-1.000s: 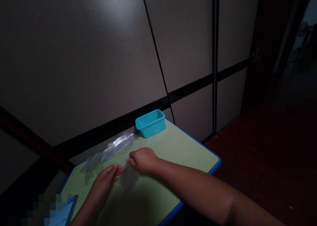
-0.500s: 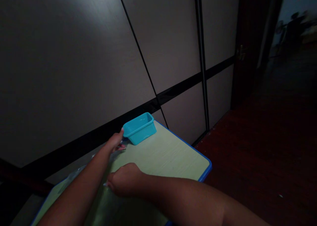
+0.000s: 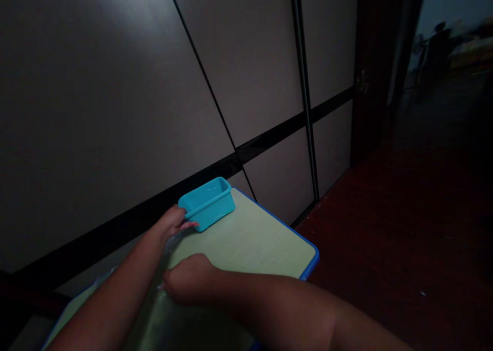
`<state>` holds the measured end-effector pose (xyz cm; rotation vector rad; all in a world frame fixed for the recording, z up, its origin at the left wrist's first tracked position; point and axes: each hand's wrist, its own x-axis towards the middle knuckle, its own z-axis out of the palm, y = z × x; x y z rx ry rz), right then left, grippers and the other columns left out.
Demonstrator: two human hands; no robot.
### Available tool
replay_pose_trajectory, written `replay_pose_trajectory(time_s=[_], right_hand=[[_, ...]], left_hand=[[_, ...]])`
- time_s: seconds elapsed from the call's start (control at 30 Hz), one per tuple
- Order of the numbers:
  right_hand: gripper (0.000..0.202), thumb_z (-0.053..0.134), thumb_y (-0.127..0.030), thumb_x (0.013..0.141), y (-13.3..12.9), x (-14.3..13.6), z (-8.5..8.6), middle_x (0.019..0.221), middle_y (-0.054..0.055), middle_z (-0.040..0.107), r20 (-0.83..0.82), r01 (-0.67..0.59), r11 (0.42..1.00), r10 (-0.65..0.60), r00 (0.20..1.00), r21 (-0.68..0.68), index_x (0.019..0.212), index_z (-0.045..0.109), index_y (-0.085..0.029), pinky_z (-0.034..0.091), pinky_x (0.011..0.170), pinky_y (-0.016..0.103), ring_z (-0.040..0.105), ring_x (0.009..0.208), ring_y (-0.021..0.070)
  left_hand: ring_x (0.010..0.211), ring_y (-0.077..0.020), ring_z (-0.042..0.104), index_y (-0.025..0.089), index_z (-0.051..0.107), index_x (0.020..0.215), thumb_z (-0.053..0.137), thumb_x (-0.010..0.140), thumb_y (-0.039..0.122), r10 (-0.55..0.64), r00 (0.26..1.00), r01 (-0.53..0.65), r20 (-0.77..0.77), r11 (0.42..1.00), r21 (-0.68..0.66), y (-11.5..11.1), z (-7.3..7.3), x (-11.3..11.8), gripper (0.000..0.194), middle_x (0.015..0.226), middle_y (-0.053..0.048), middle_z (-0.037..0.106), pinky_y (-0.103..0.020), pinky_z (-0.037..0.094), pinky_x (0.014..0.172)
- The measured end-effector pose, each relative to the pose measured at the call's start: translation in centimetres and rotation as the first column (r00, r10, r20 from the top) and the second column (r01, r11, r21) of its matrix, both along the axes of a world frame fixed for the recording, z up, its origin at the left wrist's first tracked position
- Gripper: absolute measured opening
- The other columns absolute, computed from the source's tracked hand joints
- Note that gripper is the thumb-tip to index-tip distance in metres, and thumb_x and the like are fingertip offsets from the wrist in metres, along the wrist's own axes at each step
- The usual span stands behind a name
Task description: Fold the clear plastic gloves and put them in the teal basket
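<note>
A turquoise rectangular bin (image 3: 210, 210) stands near the far corner of a pale green table (image 3: 265, 238) with a blue edge. My left hand (image 3: 174, 221) grips the bin's left end, some fingers along its side. Nearer to me, my right hand (image 3: 189, 279) is closed, its fingertips pressed together at a clear plastic sheet or bag (image 3: 154, 315). The plastic lies under my forearms, and its full shape is hard to make out in the dim light. The inside of the bin shows no clear object.
Large grey cabinet panels (image 3: 115, 94) with a black strip rise right behind the table. A dark red floor (image 3: 385, 238) lies to the right, with a dark door (image 3: 375, 58) and a fan (image 3: 419, 45) beyond.
My left hand has closed on the bin's end, where before only its fingertips touched the rim. My right hand has kept its closed shape. The view has shifted slightly to the right.
</note>
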<state>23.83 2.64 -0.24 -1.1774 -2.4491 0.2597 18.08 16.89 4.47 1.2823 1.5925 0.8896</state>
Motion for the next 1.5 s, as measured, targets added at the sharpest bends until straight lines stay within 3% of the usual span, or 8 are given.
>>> replay_pose_trajectory(time_s=[0.2,0.43,0.57,0.73,0.97,1.27,1.4,1.5], right_hand=[[0.033,0.04,-0.038,0.086,0.5,0.8,-0.2,0.088,0.01,0.07,-0.04,0.093,0.996,-0.093,0.995,-0.018,0.09,0.066,-0.017,0.051,0.065,0.035,0.065,0.082,0.0246],[0.032,0.043,-0.033,0.085,1.6,1.7,-0.7,0.093,0.015,0.069,-0.095,0.323,0.939,-0.334,0.938,-0.115,0.088,0.07,-0.015,0.049,0.066,0.035,0.065,0.084,0.0284],[0.03,0.043,-0.026,0.084,2.5,2.6,-1.0,0.094,0.017,0.068,-0.087,0.422,0.899,-0.432,0.897,-0.12,0.09,0.07,-0.013,0.046,0.066,0.034,0.064,0.086,0.0288],[0.032,0.042,-0.033,0.086,3.4,3.7,-0.8,0.096,0.016,0.068,-0.076,0.507,0.849,-0.521,0.85,-0.148,0.092,0.068,-0.017,0.045,0.066,0.031,0.063,0.087,0.0254],[0.034,0.038,-0.037,0.088,3.7,4.3,-0.4,0.092,0.012,0.068,-0.079,0.523,0.845,-0.532,0.843,-0.108,0.095,0.067,-0.02,0.04,0.063,0.027,0.062,0.083,0.0217],[0.036,0.036,-0.038,0.089,4.3,5.7,0.4,0.077,0.006,0.068,-0.324,0.486,0.874,-0.461,0.826,-0.003,0.098,0.065,-0.02,0.035,0.058,0.025,0.06,0.07,0.018],[0.037,0.036,-0.04,0.089,4.1,6.1,0.9,0.074,0.004,0.067,-0.401,0.409,0.912,-0.366,0.84,0.026,0.096,0.065,-0.02,0.034,0.056,0.023,0.059,0.067,0.0164],[0.037,0.036,-0.042,0.089,3.3,6.1,1.5,0.076,0.004,0.067,-0.441,0.352,0.934,-0.294,0.848,0.056,0.094,0.065,-0.019,0.034,0.056,0.023,0.059,0.068,0.0159]], left_hand=[[0.058,-0.0179,0.064,0.027,0.032,0.136,0.048,0.073,0.001,0.095,0.995,-0.095,-0.007,0.993,0.064,-4.5,3.1,-4.6,0.07,0.118,-0.013,0.054,-0.032,0.056,0.048],[0.057,-0.0159,0.067,0.037,0.029,0.138,0.045,0.078,0.002,0.247,0.968,-0.247,0.041,0.969,0.015,-14.7,5.7,-11.5,0.071,0.133,-0.013,0.041,-0.029,0.057,0.045],[0.056,-0.0152,0.066,0.029,0.041,0.134,0.044,0.078,0.001,0.365,0.926,-0.366,0.1,0.931,-0.013,-20.8,6.1,-14.0,0.062,0.134,-0.015,0.039,-0.029,0.058,0.047],[0.055,-0.0171,0.065,0.025,0.044,0.133,0.048,0.077,0.006,0.359,0.93,-0.353,0.078,0.932,-0.088,-25.7,4.8,-14.7,0.059,0.128,-0.016,0.047,-0.036,0.058,0.049],[0.071,-0.0209,0.063,0.024,0.054,0.125,0.055,0.068,0.009,0.297,0.948,-0.285,0.112,0.952,-0.111,-27.5,1.6,-12.3,0.059,0.137,-0.011,0.039,-0.036,0.057,0.047],[0.075,-0.0225,0.064,0.025,0.044,0.133,0.061,0.066,0.018,0.154,0.971,-0.133,0.182,0.984,-0.122,-27.3,-1.1,-11.4,0.069,0.147,-0.01,0.023,-0.036,0.056,0.053],[0.083,-0.0275,0.064,0.027,0.043,0.133,0.063,0.07,0.032,0.089,0.992,-0.093,-0.086,0.995,-0.034,-27.0,-1.5,-12.3,0.066,0.139,-0.011,0.041,-0.038,0.055,0.06],[0.101,-0.0313,0.059,0.023,0.058,0.121,0.063,0.071,0.041,0.101,0.883,0.031,-0.459,0.962,0.272,-26.4,-0.7,-13.3,0.054,0.116,-0.009,0.062,-0.042,0.047,0.085]])
